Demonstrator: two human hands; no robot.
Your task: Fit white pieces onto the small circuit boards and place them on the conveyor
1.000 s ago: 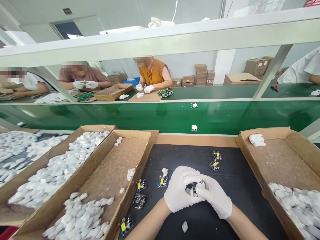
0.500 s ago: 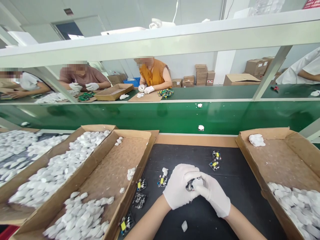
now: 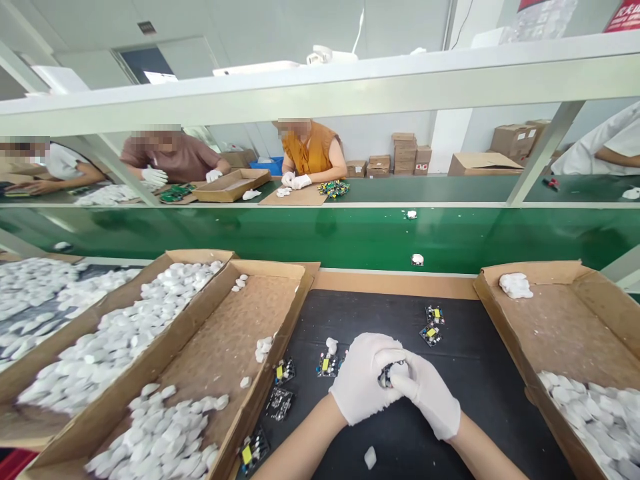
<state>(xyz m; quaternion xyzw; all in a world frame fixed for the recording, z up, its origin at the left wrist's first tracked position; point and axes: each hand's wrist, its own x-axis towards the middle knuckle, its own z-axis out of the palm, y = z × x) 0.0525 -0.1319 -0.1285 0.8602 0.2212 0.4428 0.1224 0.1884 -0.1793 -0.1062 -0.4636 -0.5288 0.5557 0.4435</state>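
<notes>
Both hands wear white gloves and meet over the black mat [image 3: 480, 393]. My left hand [image 3: 367, 373] is closed round a small circuit board [image 3: 386, 375], most of which the fingers hide. From the other side my right hand [image 3: 431, 390] grips the same board, its thumb pressing on a white soft lump [image 3: 399, 371] that sits on it. Left of my hands lies another circuit board [image 3: 327, 364] with a yellow part, a white lump [image 3: 331, 345] at its upper edge. A single white piece [image 3: 370, 458] rests on the mat below.
Cardboard trays [image 3: 295, 300] with white pieces stand at left, another tray [image 3: 483, 287] at right. Several boards [image 3: 278, 403] lie along the left tray; two boards [image 3: 431, 333] lie farther back. Beyond runs a green conveyor [image 3: 300, 233] carrying boards; co-workers sit across it.
The two boards on the green conveyor have shifted slightly right. My hands stay together on the board with little movement. A co-worker's gloved hand across the line has moved right, toward a tray.
</notes>
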